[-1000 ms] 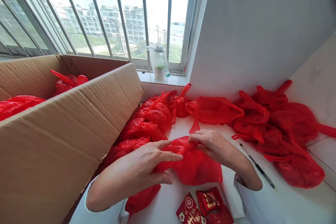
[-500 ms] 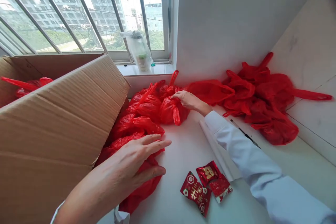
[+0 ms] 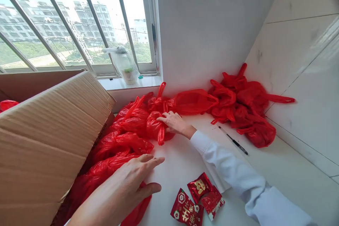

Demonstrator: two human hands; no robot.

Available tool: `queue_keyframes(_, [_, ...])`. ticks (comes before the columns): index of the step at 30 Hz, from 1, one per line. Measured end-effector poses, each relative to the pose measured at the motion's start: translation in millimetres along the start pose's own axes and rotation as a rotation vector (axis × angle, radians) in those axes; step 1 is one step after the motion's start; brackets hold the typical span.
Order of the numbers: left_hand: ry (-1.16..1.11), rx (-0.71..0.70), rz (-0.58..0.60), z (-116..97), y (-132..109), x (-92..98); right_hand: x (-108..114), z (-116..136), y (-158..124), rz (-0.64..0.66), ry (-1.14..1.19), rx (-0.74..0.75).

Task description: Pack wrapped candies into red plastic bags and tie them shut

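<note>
My right hand [image 3: 174, 123] is at a tied red plastic bag [image 3: 154, 127], its fingers curled over the bag's upper right side. The fingertips press into the plastic, partly out of sight. That bag sits at the end of a row of filled red bags [image 3: 134, 124] on the white surface. Nearer to me, my left hand [image 3: 129, 180] is held over the closest red bags, empty, with fingers stretched out and thumb apart. Three small red wrapped snack packets [image 3: 200, 188] lie right of it.
A cardboard box [image 3: 53, 141] stands at left with red plastic inside. More red bags [image 3: 246, 106] are heaped in the right corner. A black pen [image 3: 234, 141] and white paper [image 3: 215, 174] lie by my right sleeve. A bagged cup [image 3: 128, 67] stands on the windowsill.
The view has turned right, so everything sits further left and lower. My right fingers have shifted from the bag's knotted top down onto its side. My left hand remains outstretched.
</note>
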State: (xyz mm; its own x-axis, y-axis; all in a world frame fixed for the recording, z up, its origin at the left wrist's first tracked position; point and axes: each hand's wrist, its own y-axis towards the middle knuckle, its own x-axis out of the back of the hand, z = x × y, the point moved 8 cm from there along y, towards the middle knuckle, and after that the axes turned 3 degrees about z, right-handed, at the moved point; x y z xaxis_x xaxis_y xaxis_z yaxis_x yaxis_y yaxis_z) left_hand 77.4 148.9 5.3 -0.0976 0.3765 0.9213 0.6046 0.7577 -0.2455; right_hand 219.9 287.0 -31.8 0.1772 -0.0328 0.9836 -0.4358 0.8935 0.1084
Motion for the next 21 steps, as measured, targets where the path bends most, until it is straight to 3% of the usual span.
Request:
queue_keyframes(5, [0.045,-0.005,0.055,-4,2,-7.6,14,-15,18,-0.124,-0.023,-0.194])
queue_keyframes(9, [0.052,-0.066,-0.043,-2,2,-10.6,25,1,18,-0.144,-0.002,-0.122])
queue_keyframes(12, [0.053,-0.077,-0.120,4,1,-10.4,40,1,-7,-0.191,0.014,-0.071])
queue_keyframes(14, [0.047,-0.083,-0.148,6,0,-9.0,55,-20,-40,-0.260,0.014,-0.118])
queue_keyframes(16, [0.038,-0.089,-0.159,8,-1,-6.8,72,-58,-88,-0.350,-0.001,-0.256])
queue_keyframes(19, [0.030,-0.102,-0.145,6,-4,-4.3,88,-128,-185,-0.484,-0.048,-0.581])
queue_keyframes(21, [0.027,-0.105,-0.133,2,-5,-2.4,86,-168,-250,-0.512,-0.076,-0.791])
